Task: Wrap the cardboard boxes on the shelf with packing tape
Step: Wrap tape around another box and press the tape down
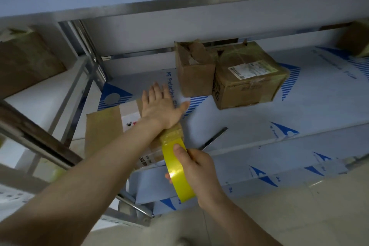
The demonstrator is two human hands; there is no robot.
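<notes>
Plainly, the box [103, 126] being wrapped lies flat on the shelf [259, 126], near its front edge, under the left hand [161, 106]. That hand is spread wide, palm down, pressing on the box top; it holds nothing. The right hand [197, 171] is closed round the tape [177, 168], a yellow roll standing on edge just in front of the box, with a strip running from the roll up onto the box's near corner below the left wrist.

The box looks like thin, light cardboard: stiff enough to press on, but likely to slide on the smooth film covering the shelf, so a flat palm on top seems the right hold. The roll is rigid and glossy, best gripped across its rim, thumb on the outer face.

Behind the box sit two more boxes [229, 78], one with a torn top, one already taped and bearing a white label too small to read. The shelf film reads "PE Protective Film". The near box shows printed digits, partly hidden.
</notes>
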